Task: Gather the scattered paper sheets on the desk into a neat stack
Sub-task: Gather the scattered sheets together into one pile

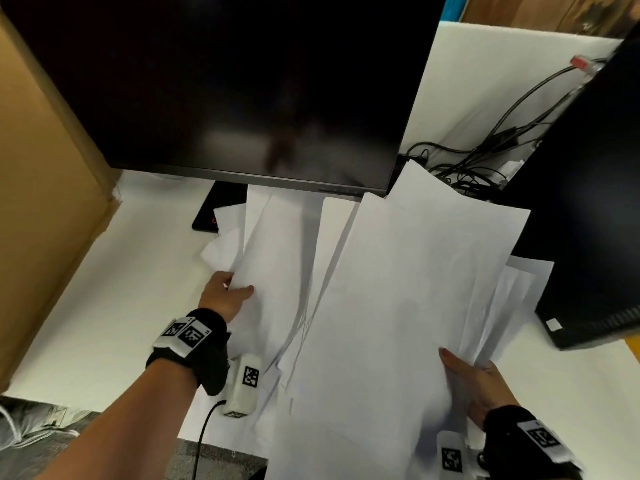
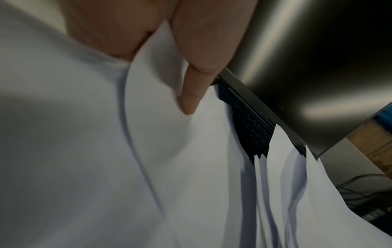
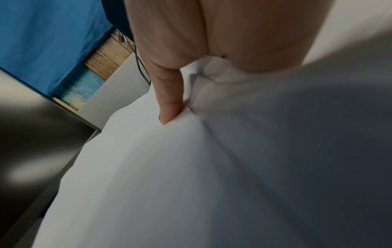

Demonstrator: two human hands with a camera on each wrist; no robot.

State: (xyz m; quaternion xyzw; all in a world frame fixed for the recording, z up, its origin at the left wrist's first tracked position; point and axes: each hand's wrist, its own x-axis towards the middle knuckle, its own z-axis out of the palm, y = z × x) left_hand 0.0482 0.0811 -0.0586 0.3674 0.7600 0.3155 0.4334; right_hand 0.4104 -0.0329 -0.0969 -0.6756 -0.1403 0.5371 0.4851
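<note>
Several white paper sheets [image 1: 398,306] lie fanned and overlapping on the white desk [image 1: 131,271] in front of the monitor. My left hand [image 1: 225,294] pinches the left edge of the left bunch of sheets [image 1: 280,258], thumb on top; the left wrist view shows the thumb [image 2: 191,97] pressed on the curved paper [image 2: 191,167]. My right hand [image 1: 474,386] grips the right edge of the large top bunch, thumb on top and the other fingers hidden beneath. In the right wrist view its thumb [image 3: 169,104] presses into the paper [image 3: 191,184].
A large dark monitor [image 1: 242,88] stands directly behind the sheets, its black base [image 1: 216,211] partly under them. A black computer case [image 1: 588,220] stands at the right, with tangled cables [image 1: 467,168] behind. A cardboard box [image 1: 41,185] walls the left side.
</note>
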